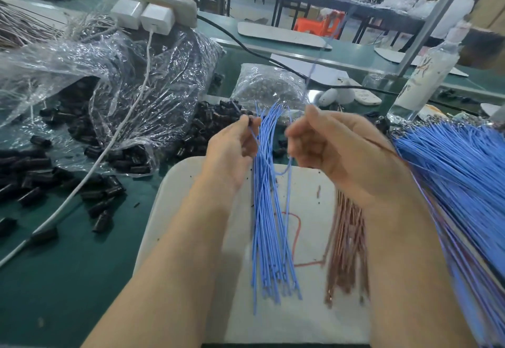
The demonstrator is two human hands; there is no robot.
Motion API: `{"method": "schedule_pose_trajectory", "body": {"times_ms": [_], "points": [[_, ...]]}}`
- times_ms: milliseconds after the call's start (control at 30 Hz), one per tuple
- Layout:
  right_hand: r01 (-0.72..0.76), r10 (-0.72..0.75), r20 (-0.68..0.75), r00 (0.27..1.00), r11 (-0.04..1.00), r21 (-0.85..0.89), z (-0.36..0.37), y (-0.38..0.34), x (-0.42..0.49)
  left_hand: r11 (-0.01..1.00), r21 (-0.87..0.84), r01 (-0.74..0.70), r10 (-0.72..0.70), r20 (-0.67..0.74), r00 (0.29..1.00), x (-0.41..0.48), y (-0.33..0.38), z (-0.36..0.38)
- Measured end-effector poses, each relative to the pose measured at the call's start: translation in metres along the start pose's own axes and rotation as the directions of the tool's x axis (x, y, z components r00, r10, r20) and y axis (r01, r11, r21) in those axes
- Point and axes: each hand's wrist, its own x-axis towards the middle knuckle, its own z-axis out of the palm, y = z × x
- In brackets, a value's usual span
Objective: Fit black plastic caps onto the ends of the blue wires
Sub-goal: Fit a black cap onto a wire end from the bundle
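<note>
Lying loose at the left, many black caps (32,172) are unused. One cap (250,121) is pinched by the left hand (232,150). Past the bare middle bunch (266,211), one blue wire (284,172) is pinched by the curled right hand (336,150), and the big pile (451,170) at the right is judged left to cap.

Loose black caps (41,178) and a white cable (90,167) crowd the left; blue wires (459,172) block the right.

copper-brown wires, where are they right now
In the head view, the copper-brown wires lie on the white board, right of the middle blue wires, beneath the right hand.
</note>
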Motion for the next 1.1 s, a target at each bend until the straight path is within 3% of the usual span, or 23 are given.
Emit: {"method": "schedule_pose_trajectory", "body": {"times_ms": [33, 67, 100, 167, 267, 333, 400, 467, 533, 600, 667, 700, 767, 833, 900, 967, 1033, 1100], "points": [[0.005, 0.011, -0.259, 0.966, 0.998, 0.061, -0.002, 0.011, 0.005, 0.996, 0.076, -0.038, 0.036, 0.022, 0.999, -0.002, -0.002, 0.002], [-0.033, 0.038, -0.460, 0.887, 0.999, 0.018, -0.005, 0.023, 0.008, 0.986, 0.144, -0.081, 0.077, 0.037, 0.996, -0.002, -0.004, 0.003], [-0.089, 0.044, -0.567, 0.823, 0.995, -0.051, -0.005, 0.033, 0.008, 0.971, 0.207, -0.121, 0.113, 0.050, 0.992, -0.003, -0.006, 0.004], [-0.099, 0.026, -0.635, 0.772, 0.992, -0.080, -0.006, 0.045, 0.014, 0.930, 0.319, -0.184, 0.172, 0.064, 0.983, -0.002, -0.008, 0.004], [0.029, -0.063, -0.752, 0.656, 0.998, -0.058, -0.016, 0.049, 0.018, 0.923, 0.339, -0.183, 0.168, 0.071, 0.983, 0.000, -0.007, 0.003], [-0.020, -0.083, -0.771, 0.631, 0.992, -0.123, -0.017, 0.055, 0.018, 0.982, 0.163, -0.099, 0.076, 0.140, 0.987, -0.001, -0.004, 0.003], [-0.104, -0.108, -0.761, 0.639, 0.969, -0.225, -0.015, 0.062, 0.020, 0.988, -0.146, 0.052, -0.011, 0.269, 0.963, -0.004, 0.004, 0.001], [-0.173, -0.097, -0.699, 0.708, 0.937, -0.304, -0.016, 0.062, 0.017, 0.905, -0.392, 0.166, -0.001, 0.388, 0.922, -0.007, 0.014, -0.004], [-0.216, -0.026, -0.573, 0.819, 0.911, -0.350, -0.018, 0.057, 0.012, 0.829, -0.514, 0.222, 0.028, 0.435, 0.900, -0.011, 0.020, -0.008], [-0.151, 0.009, -0.361, 0.932, 0.919, -0.365, -0.017, 0.048, 0.006, 0.804, -0.563, 0.191, 0.050, 0.385, 0.922, -0.012, 0.023, -0.010], [-0.027, 0.023, -0.027, 0.999, 0.984, -0.177, -0.014, 0.036, -0.003, 0.798, -0.590, 0.125, 0.061, 0.285, 0.957, -0.010, 0.023, -0.010], [-0.006, 0.013, 0.169, 0.986, 0.999, -0.044, -0.012, 0.029, -0.007, 0.808, -0.580, 0.103, 0.051, 0.244, 0.968, -0.008, 0.023, -0.010], [-0.027, -0.015, 0.465, 0.885, 0.996, 0.082, -0.004, 0.020, -0.012, 0.868, -0.488, 0.088, 0.008, 0.191, 0.982, -0.005, 0.021, -0.007], [-0.037, 0.017, 0.510, 0.860, 0.999, 0.029, 0.005, 0.019, -0.011, 0.938, -0.334, 0.094, -0.041, 0.162, 0.986, -0.003, 0.016, -0.003], [-0.062, 0.084, 0.331, 0.940, 0.995, -0.077, 0.011, 0.022, -0.005, 0.970, -0.213, 0.113, -0.081, 0.154, 0.985, -0.002, 0.010, 0.001], [-0.141, 0.149, 0.042, 0.988, 0.980, -0.143, 0.009, 0.029, 0.002, 0.988, -0.118, 0.102, -0.082, 0.169, 0.982, -0.001, 0.008, 0.003], [-0.231, 0.203, -0.231, 0.952, 0.968, -0.100, 0.005, 0.037, 0.009, 0.999, -0.007, 0.053, -0.050, 0.196, 0.979, -0.001, 0.006, 0.003], [-0.243, 0.189, -0.409, 0.893, 0.967, -0.083, 0.002, 0.045, 0.014, 0.994, 0.111, -0.019, -0.008, 0.233, 0.972, -0.001, 0.004, 0.002]]}}
